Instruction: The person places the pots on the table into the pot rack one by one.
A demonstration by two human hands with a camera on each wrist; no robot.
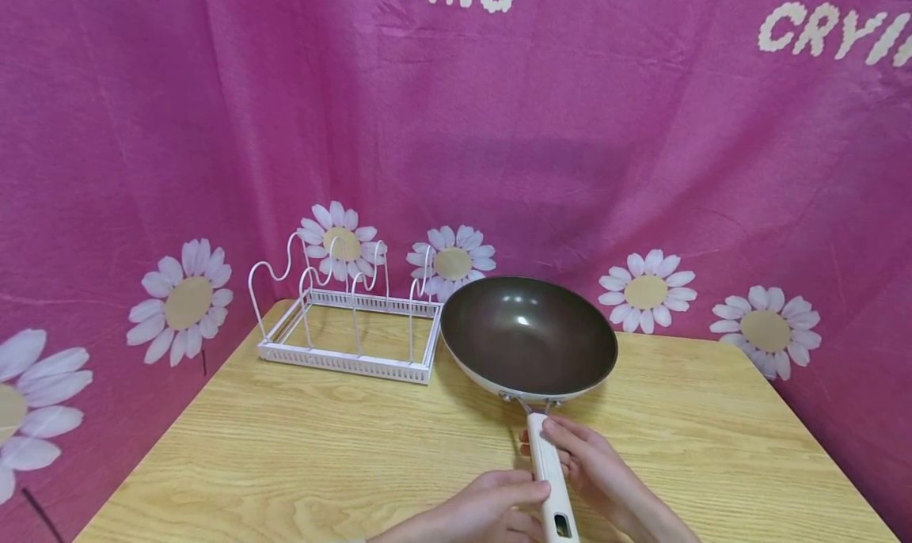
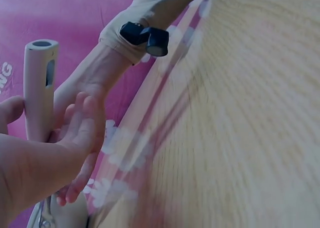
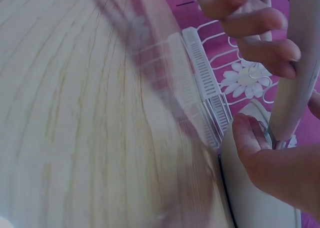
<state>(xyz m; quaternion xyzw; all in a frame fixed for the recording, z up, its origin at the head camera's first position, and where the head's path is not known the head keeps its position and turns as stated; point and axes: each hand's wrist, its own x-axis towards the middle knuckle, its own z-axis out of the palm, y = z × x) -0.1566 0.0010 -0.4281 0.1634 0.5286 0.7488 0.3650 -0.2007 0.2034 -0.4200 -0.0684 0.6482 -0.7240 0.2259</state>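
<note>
A deep frying pan (image 1: pixel 530 337) with a dark inside and pale outside is in the middle of the head view, its open side facing up and toward me. Its long cream handle (image 1: pixel 552 472) points at me. Near the handle's end, my left hand (image 1: pixel 492 505) pinches it, thumb on top. Closer to the pan, my right hand (image 1: pixel 594 464) grips the handle from the other side, thumb on top and fingers beneath. In the right wrist view, the left hand's bent fingers (image 3: pixel 265 35) touch the handle. Whether the pan's base touches the table is hidden.
A white wire rack (image 1: pixel 345 363) with several wavy upright dividers stands left of the pan, close to its rim. The wooden table (image 1: pixel 342 448) runs back to a pink curtain (image 1: pixel 541 155) printed with daisies, which also hangs on both sides.
</note>
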